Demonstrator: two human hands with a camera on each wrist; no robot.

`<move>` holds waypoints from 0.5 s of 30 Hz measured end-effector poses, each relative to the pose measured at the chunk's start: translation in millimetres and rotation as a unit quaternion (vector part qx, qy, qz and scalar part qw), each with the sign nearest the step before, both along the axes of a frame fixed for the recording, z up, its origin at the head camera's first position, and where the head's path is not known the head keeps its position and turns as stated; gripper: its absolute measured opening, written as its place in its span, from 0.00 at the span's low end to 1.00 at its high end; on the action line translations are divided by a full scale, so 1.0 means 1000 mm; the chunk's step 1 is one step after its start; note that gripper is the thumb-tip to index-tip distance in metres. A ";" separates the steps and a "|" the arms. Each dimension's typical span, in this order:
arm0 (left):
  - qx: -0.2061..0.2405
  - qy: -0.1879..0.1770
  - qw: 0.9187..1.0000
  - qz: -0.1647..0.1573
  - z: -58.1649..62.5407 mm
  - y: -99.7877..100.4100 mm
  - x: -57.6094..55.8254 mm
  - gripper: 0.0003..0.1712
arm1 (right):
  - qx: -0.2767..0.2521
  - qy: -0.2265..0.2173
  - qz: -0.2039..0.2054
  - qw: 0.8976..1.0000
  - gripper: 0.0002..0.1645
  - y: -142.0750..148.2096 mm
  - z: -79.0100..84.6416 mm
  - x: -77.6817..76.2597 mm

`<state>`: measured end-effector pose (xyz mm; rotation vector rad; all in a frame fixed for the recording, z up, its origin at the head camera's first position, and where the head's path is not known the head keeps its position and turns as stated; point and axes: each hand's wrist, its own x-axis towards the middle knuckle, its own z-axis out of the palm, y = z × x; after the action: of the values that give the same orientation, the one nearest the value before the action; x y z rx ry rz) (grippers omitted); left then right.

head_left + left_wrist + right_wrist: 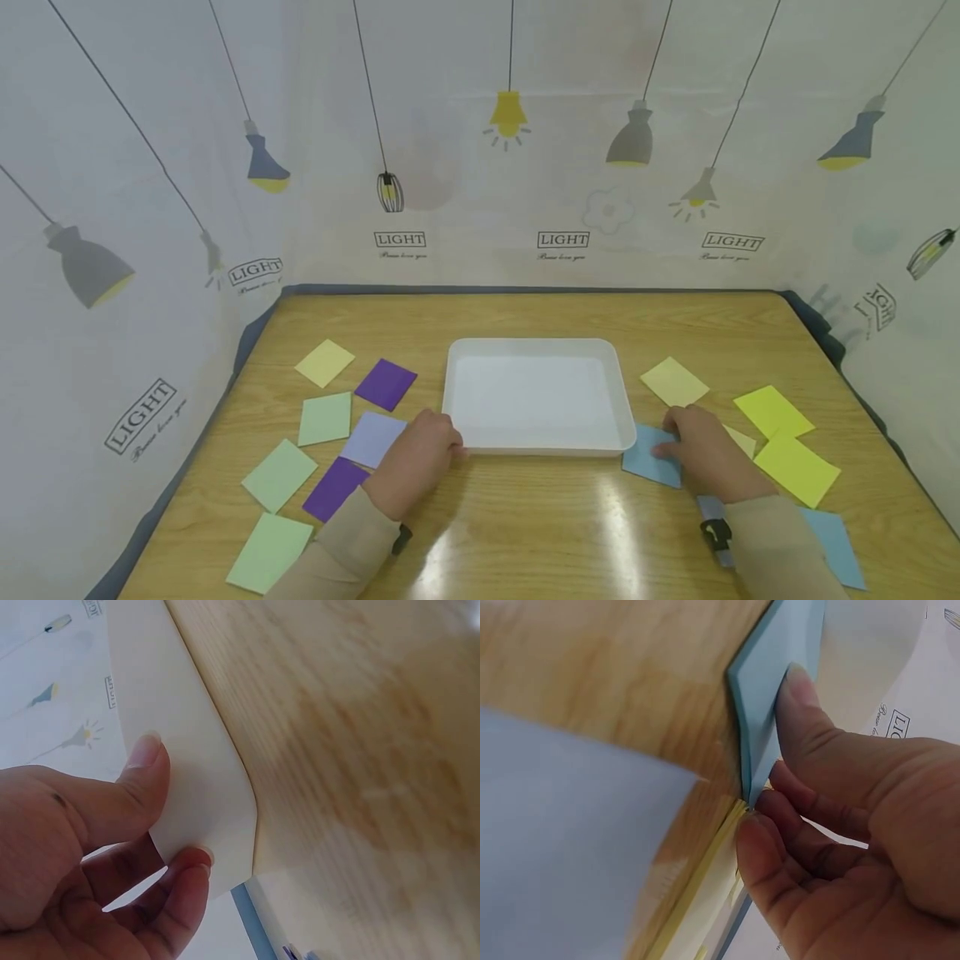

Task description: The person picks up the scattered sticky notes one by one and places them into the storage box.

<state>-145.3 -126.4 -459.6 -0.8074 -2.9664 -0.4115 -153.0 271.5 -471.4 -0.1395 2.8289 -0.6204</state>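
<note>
a pale sheet point(450, 50) printed with hanging lamps point(508, 112) walls the left, far and right sides of the wood-grain table point(532, 315), whose near middle shines with glare. on the left lie green notes point(279, 475), a pale yellow note point(325, 363) at the far end, purple notes point(386, 384) and a lilac note point(378, 435). the left hand point(416, 467), fingers bent, grasps the near left corner of the white tray point(536, 400) in the middle. at the tray's near right corner lies the blue note point(643, 457), pinched between thumb and fingers of the right hand point(708, 454). farther right are bright yellow notes point(797, 468).
</note>
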 end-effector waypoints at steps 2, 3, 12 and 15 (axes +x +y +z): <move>0.000 0.002 1.000 0.000 -0.001 0.000 0.000 0.10 | 0.000 0.000 0.000 1.000 0.21 0.000 -0.001 0.000; -0.001 0.002 1.000 0.000 -0.001 0.000 0.000 0.10 | -0.001 0.000 -0.001 1.000 0.20 0.001 -0.001 0.000; -0.004 -0.003 1.000 0.004 -0.002 0.000 0.000 0.10 | -0.007 0.002 -0.007 1.000 0.21 0.001 -0.001 0.000; -0.001 -0.007 1.000 0.008 -0.001 0.000 0.000 0.10 | -0.003 0.009 -0.003 1.000 0.23 0.001 -0.002 0.000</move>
<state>-144.8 -126.1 -460.3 -0.7851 -2.9844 -0.4166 -153.3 272.3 -473.4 -0.1392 2.8450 -0.6319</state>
